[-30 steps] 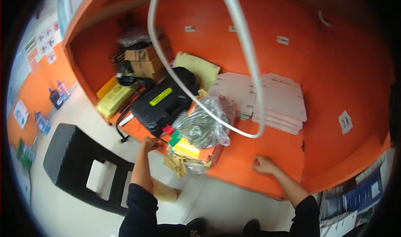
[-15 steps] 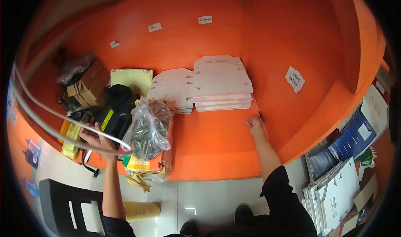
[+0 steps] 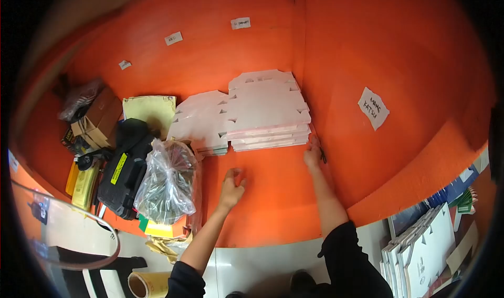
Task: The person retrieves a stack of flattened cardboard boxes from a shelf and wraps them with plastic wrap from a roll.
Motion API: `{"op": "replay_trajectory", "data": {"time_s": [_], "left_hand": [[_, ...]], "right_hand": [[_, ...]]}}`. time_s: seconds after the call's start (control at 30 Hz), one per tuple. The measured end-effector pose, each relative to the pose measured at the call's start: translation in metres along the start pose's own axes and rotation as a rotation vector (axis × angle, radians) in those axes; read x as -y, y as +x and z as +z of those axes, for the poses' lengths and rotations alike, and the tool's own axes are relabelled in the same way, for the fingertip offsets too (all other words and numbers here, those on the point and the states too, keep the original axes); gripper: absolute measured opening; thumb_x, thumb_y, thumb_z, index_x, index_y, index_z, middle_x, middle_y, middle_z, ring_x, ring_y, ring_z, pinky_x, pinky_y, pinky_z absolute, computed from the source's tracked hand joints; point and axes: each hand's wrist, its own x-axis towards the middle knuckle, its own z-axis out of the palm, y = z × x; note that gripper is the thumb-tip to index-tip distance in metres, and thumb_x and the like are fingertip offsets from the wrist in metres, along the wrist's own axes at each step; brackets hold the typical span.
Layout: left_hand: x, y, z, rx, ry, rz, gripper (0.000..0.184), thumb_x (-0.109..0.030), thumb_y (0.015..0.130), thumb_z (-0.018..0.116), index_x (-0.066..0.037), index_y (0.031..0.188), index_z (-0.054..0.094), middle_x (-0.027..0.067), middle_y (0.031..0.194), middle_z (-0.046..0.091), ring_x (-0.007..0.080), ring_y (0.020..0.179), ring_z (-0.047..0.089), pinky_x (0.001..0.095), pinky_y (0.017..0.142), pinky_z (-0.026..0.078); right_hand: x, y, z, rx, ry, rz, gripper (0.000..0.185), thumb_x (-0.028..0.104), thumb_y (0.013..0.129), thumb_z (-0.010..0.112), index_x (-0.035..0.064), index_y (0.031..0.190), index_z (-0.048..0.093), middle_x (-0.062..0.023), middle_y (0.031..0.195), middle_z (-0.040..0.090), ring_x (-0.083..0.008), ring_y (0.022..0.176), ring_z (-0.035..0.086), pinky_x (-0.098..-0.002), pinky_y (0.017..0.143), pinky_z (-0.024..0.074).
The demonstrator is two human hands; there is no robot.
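My left hand (image 3: 231, 190) is over the orange shelf (image 3: 252, 214), fingers apart and holding nothing, between the plastic-wrapped bundle and the white flat cartons. My right hand (image 3: 313, 153) is at the front right corner of the right stack of flat white cartons (image 3: 268, 106), close to the shelf's side wall; its fingers look extended, with nothing seen in them. A lower stack of flat cartons (image 3: 200, 120) lies just left of it. The clear plastic bag (image 3: 168, 185) with dark contents rests left of my left hand.
A black case (image 3: 125, 177), yellow packs (image 3: 85, 187), a cardboard box (image 3: 100, 119) and a yellow sheet (image 3: 149, 111) crowd the shelf's left. Below stand a black chair (image 3: 68, 261) and a yellow roll (image 3: 149, 284). More flat cartons (image 3: 425, 251) stand at lower right. A white loop (image 3: 113, 245) hangs at lower left.
My left hand has moved right, from over the black case to the middle of the shelf. My right hand has come up to the carton stack. The view has turned rightward.
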Motion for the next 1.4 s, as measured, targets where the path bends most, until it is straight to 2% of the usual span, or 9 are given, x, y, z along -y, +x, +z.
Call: {"op": "replay_trajectory", "data": {"time_s": [0.07,0.27,0.33,0.43,0.57,0.73,0.97,1.23,1.4], "left_hand": [[0.026,0.014,0.011,-0.053,0.023,0.042,0.044,-0.01,0.072,0.062,0.001,0.112,0.045,0.0171,0.109,0.051,0.0309,0.099,0.049,0.0401,0.091,0.036],[0.037,0.054,0.037,-0.296,0.696,0.163,0.05,-0.028,0.077,0.057,0.001,0.115,0.043,0.0192,0.119,0.042,0.0369,0.107,0.041,0.0431,0.094,0.032],[0.03,0.068,0.042,-0.347,0.752,-0.024,0.054,-0.035,0.078,0.054,-0.001,0.117,0.042,0.0194,0.119,0.042,0.0357,0.107,0.041,0.043,0.092,0.032],[0.027,0.074,0.043,-0.442,0.706,0.022,0.058,-0.03,0.075,0.06,0.0,0.119,0.039,0.019,0.121,0.041,0.0376,0.108,0.042,0.0459,0.087,0.037],[0.024,0.078,0.041,-0.307,0.814,-0.161,0.066,-0.04,0.076,0.056,-0.007,0.129,0.035,0.0176,0.124,0.04,0.0326,0.115,0.039,0.0459,0.093,0.032],[0.021,0.08,0.037,-0.257,0.771,-0.208,0.061,-0.04,0.076,0.056,-0.009,0.126,0.042,0.0153,0.124,0.041,0.0313,0.117,0.037,0.0447,0.095,0.029],[0.021,0.079,0.036,-0.277,0.704,-0.181,0.057,-0.037,0.074,0.059,-0.009,0.122,0.046,0.0138,0.122,0.043,0.0298,0.117,0.037,0.0436,0.096,0.029],[0.023,0.08,0.037,-0.284,0.737,-0.156,0.058,-0.035,0.073,0.057,-0.006,0.122,0.045,0.0149,0.119,0.044,0.0304,0.112,0.04,0.042,0.094,0.03],[0.02,0.081,0.038,-0.287,0.7,-0.159,0.06,-0.034,0.072,0.057,-0.003,0.122,0.045,0.0161,0.122,0.043,0.0308,0.114,0.039,0.0422,0.095,0.03]], "right_hand": [[0.008,0.0,0.002,-0.051,-0.135,-0.135,0.057,-0.008,0.066,0.041,0.0004,0.123,0.044,-0.0182,0.114,0.051,-0.0286,0.107,0.048,-0.0344,0.091,0.0365],[0.032,-0.003,-0.007,0.002,-0.071,0.081,0.047,-0.005,0.065,0.042,-0.001,0.111,0.051,-0.0205,0.104,0.052,-0.0343,0.102,0.047,-0.0396,0.089,0.0357],[0.009,0.003,0.0,-0.004,-0.229,-0.028,0.043,-0.003,0.065,0.044,-0.0012,0.108,0.052,-0.0199,0.096,0.052,-0.0338,0.096,0.048,-0.0392,0.084,0.0376],[0.036,0.003,-0.012,0.086,-0.1,0.145,0.043,-0.003,0.066,0.044,-0.0014,0.108,0.051,-0.0196,0.096,0.052,-0.0335,0.098,0.047,-0.0368,0.082,0.0385],[0.03,0.003,-0.011,0.045,-0.083,0.086,0.036,-0.003,0.067,0.045,-0.0028,0.102,0.055,-0.0188,0.092,0.054,-0.0321,0.092,0.05,-0.0363,0.079,0.0406],[0.009,0.01,-0.006,0.014,0.212,0.221,0.025,-0.001,0.069,0.049,-0.0038,0.09,0.062,-0.013,0.079,0.06,-0.0227,0.076,0.057,-0.0316,0.07,0.0442],[0.023,0.009,-0.014,0.048,0.259,0.31,0.024,-0.002,0.072,0.049,-0.0038,0.091,0.063,-0.0098,0.076,0.061,-0.0146,0.075,0.056,-0.026,0.069,0.0431],[0.008,0.01,-0.009,0.033,0.164,0.159,0.013,-0.006,0.068,0.047,-0.0028,0.073,0.059,-0.0056,0.053,0.04,-0.0102,0.057,0.044,-0.0275,0.054,0.037],[0.016,0.007,-0.013,0.084,0.167,0.243,0.022,-0.005,0.072,0.045,-0.0023,0.085,0.062,-0.0034,0.067,0.051,-0.0102,0.067,0.049,-0.0246,0.063,0.0399]]}}
